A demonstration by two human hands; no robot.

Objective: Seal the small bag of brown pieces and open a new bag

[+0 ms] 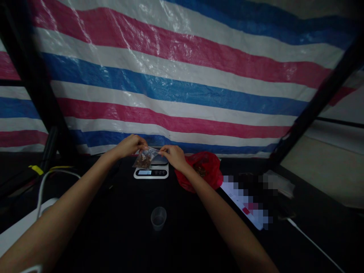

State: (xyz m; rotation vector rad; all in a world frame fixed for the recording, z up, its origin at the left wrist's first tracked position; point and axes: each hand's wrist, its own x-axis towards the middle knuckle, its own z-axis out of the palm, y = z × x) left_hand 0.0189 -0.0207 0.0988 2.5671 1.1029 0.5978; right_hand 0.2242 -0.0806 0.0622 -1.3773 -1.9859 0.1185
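Both my hands hold a small clear plastic bag point(145, 158) with brown bits inside, just above a digital kitchen scale point(151, 172). My left hand point(130, 145) pinches the bag's top left corner. My right hand point(173, 156) pinches its top right edge. The bag hangs tilted between them, over the scale's left part. A red plastic bag point(205, 169) lies just right of my right wrist.
A small clear plastic cup point(158, 218) stands on the dark table point(119, 235) nearer to me. A white cable point(309, 237) and flat white items lie to the right. Black poles and a striped tarp point(182, 76) close off the back.
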